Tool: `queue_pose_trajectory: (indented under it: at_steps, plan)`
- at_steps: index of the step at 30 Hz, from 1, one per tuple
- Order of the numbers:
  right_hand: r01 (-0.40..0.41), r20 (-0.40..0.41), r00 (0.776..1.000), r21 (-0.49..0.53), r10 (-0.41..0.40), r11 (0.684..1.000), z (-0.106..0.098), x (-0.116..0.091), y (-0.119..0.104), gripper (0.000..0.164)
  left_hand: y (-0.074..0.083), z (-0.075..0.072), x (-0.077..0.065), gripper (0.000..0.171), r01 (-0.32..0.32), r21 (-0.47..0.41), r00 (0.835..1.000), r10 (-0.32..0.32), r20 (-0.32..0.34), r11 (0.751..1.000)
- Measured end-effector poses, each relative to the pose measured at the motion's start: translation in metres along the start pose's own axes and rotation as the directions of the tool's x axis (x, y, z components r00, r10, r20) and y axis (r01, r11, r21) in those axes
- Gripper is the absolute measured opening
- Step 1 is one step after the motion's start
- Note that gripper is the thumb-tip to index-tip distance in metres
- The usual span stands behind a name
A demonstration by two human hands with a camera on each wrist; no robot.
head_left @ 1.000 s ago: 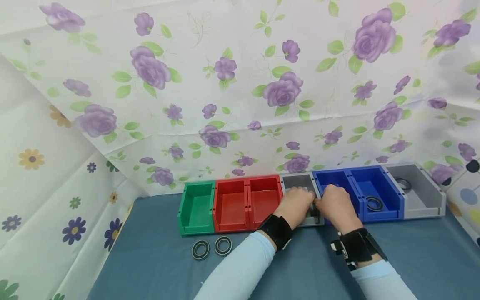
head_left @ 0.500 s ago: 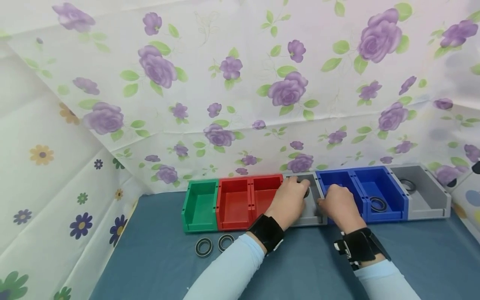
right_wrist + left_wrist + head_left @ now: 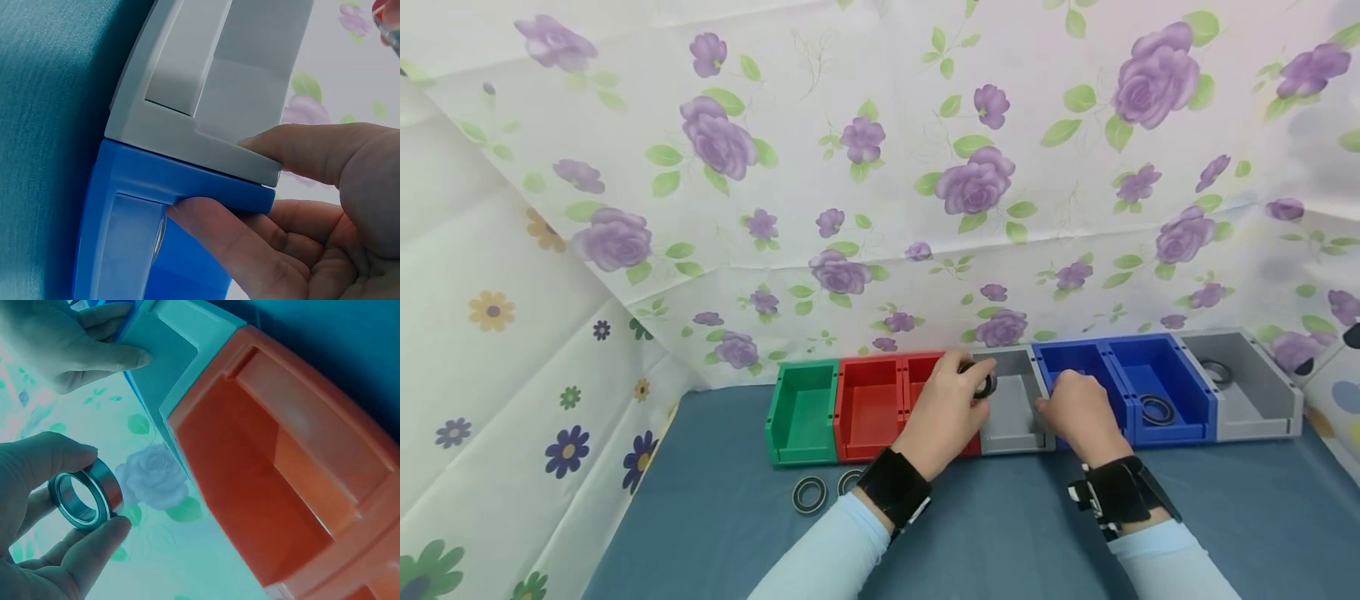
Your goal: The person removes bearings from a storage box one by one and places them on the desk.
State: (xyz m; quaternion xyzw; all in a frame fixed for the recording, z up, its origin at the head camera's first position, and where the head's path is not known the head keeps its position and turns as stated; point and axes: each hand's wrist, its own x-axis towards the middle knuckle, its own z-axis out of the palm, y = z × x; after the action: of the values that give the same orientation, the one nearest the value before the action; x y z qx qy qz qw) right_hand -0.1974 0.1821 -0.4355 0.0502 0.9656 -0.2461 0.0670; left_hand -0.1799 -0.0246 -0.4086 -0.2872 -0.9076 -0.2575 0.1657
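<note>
My left hand (image 3: 943, 408) is over the right-hand red bin and pinches a ball bearing (image 3: 109, 482) between thumb and fingers. In the left wrist view, the bearing's dark seal and shiny outer ring show clearly. My right hand (image 3: 1078, 408) grips the adjoining walls of the middle grey bin (image 3: 159, 142) and the blue bin (image 3: 103, 187) beside it. Its thumb lies on the grey wall, a finger inside the blue one. A curved metal edge (image 3: 160, 239) shows in that blue bin, mostly hidden.
Two more bearings, a left one (image 3: 797, 497) and a partly covered one (image 3: 844, 482), lie on the cloth before the green bin (image 3: 805, 457) and red bin (image 3: 868, 452). Rings sit in the right blue bin (image 3: 1172, 433) and the end grey bin (image 3: 1255, 428). A floral sheet (image 3: 895, 200) hangs behind.
My left hand has lifted the bearing out of the middle grey bin and moved left with it. The right hand has stayed at the bin walls. The head view has shifted slightly.
</note>
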Motion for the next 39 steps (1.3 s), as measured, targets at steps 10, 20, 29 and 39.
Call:
queue_pose_trajectory:
  at_steps: [10,20,29,39]
  plan:
    - [-0.017,0.003,1.0,-0.016,0.017,1.0,0.0,0.001,0.0,0.027,-0.008,-0.026,-0.024,0.048,0.059,-0.102,0.995,-0.067,-0.072,0.993]
    - [0.026,-0.018,0.999,-0.009,-0.027,1.0,0.001,-0.001,0.002,0.03,-0.011,-0.043,-0.043,0.051,0.123,-0.14,0.985,-0.138,-0.103,0.983]
    - [0.023,-0.018,1.0,-0.006,-0.023,1.0,0.0,-0.002,0.001,0.029,-0.017,-0.035,-0.063,0.052,0.152,-0.145,0.987,-0.158,-0.031,0.978]
    - [0.012,-0.008,1.0,-0.006,-0.012,1.0,0.0,-0.003,0.001,0.029,-0.014,-0.019,-0.08,0.055,0.179,-0.141,0.984,-0.178,0.02,0.974]
